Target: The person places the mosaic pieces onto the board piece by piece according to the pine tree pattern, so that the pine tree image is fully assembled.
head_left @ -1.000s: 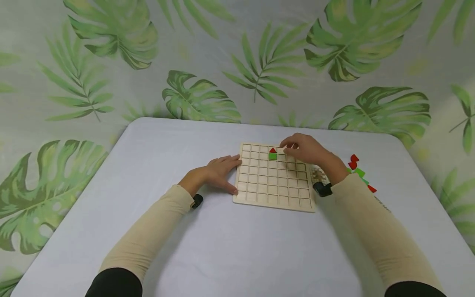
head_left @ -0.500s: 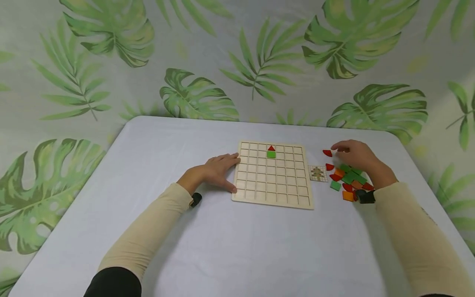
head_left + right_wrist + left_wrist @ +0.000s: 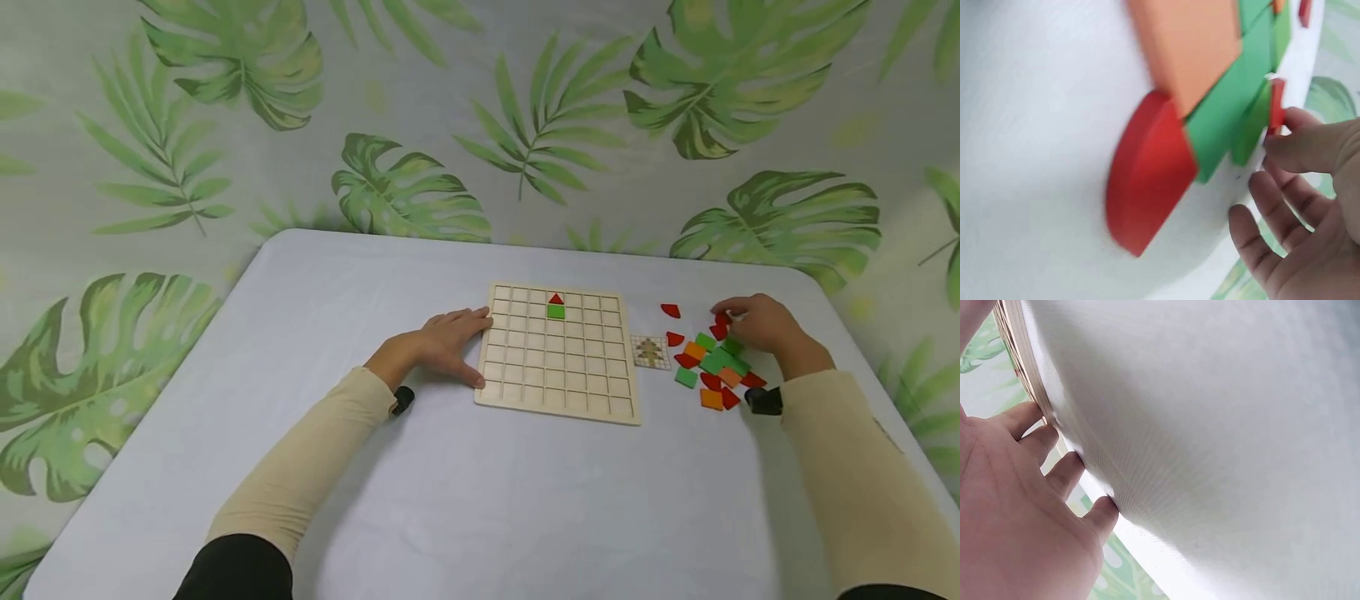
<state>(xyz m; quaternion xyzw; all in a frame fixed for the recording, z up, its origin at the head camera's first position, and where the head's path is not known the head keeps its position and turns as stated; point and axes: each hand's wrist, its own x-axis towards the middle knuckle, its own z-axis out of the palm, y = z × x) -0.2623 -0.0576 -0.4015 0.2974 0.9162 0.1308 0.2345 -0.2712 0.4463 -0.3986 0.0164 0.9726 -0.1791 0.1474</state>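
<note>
A wooden grid board (image 3: 525, 362) lies on the white table with a red triangle tile (image 3: 556, 298) in its top row and a green square tile (image 3: 556, 312) just below. My left hand (image 3: 448, 340) rests against the board's left edge, fingers spread and thumb lower down the side. In the left wrist view, the fingertips of that hand (image 3: 1029, 494) touch the edge. Right of the board, my right hand (image 3: 761, 323) pinches a red curved-edge tile (image 3: 1277, 103) between thumb and index finger at the far end of the loose tiles. Its other fingers are loosely bent.
Loose green, orange and red tiles lie in a pile (image 3: 722, 362) before the right hand. Two red curved-edge tiles lie apart, one further back (image 3: 671, 311). A small pattern card (image 3: 651, 352) with a tree design sits between board and pile. Leaf-print cloth (image 3: 405, 196) hangs behind.
My right hand has moved right from the board's top row, past the far red tile, to the tile at the pile's back. The left hand has stayed at the board's edge.
</note>
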